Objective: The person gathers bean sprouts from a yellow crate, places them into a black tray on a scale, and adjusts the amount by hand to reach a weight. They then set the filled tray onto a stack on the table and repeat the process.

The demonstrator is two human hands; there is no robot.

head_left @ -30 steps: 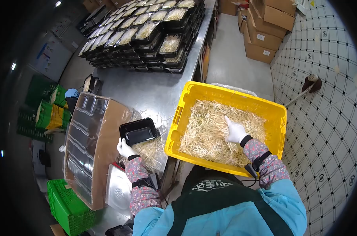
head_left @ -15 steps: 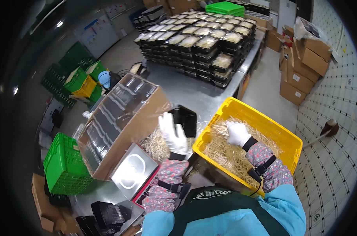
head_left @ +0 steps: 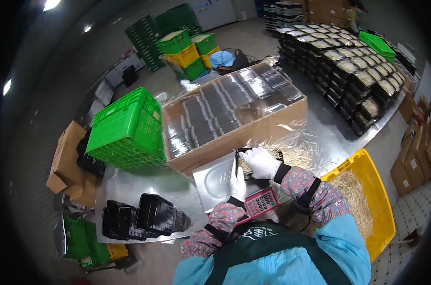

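Note:
A black plastic tray (head_left: 248,153) sits on the silver platform of a weighing scale (head_left: 214,179) with a red keypad (head_left: 261,203). My left hand (head_left: 238,183), in a white glove, grips the tray's near edge. Also gloved in white, my right hand (head_left: 259,161) rests curled on top of the tray with pale bean sprouts under it. The hands hide most of the tray. A yellow crate (head_left: 380,204) at my right holds more bean sprouts (head_left: 352,192).
A cardboard box of wrapped black trays (head_left: 234,111) lies just beyond the scale, with a green crate (head_left: 128,127) to its left. Loose sprouts (head_left: 298,151) litter the steel table. Stacks of filled trays (head_left: 355,61) stand far right. Empty black trays (head_left: 146,217) lie near left.
My view swung left. My right hand left the yellow crate and came onto the tray. My left hand brought the tray from beside the box down onto the scale.

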